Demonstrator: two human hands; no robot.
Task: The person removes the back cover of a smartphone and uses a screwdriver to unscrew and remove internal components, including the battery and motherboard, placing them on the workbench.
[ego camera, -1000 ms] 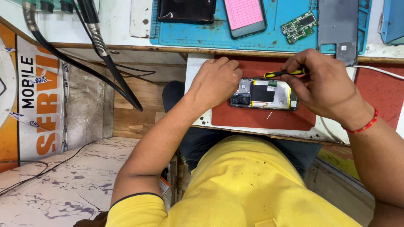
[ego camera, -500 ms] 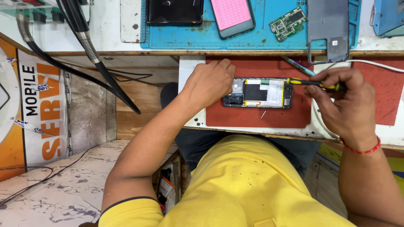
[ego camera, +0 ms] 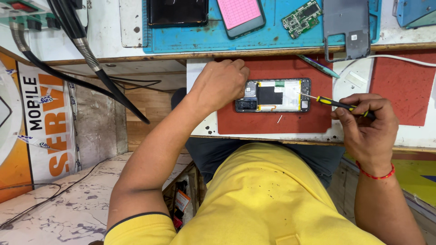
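Note:
An opened phone [ego camera: 277, 95] with its back cover off lies flat on a red mat [ego camera: 272, 120] on the pull-out shelf. My left hand [ego camera: 220, 84] rests on the phone's left end and holds it down. To the right of the phone, my right hand [ego camera: 363, 120] grips a black and yellow screwdriver [ego camera: 338, 104]. Its thin tip points left at the phone's right end. A small white piece [ego camera: 279, 119] lies on the mat just below the phone.
On the blue mat [ego camera: 190, 38] above lie a dark phone [ego camera: 177, 11], a phone with a pink screen [ego camera: 240, 16], a green circuit board [ego camera: 302, 16] and a grey back cover [ego camera: 347, 27]. A teal pen [ego camera: 318, 66] and a white cable [ego camera: 399, 59] lie nearby. Black hoses [ego camera: 91, 63] hang at left.
My right hand has drawn the screwdriver back to the right and lower, away from the phone's middle. My left hand stays on the phone's left end.

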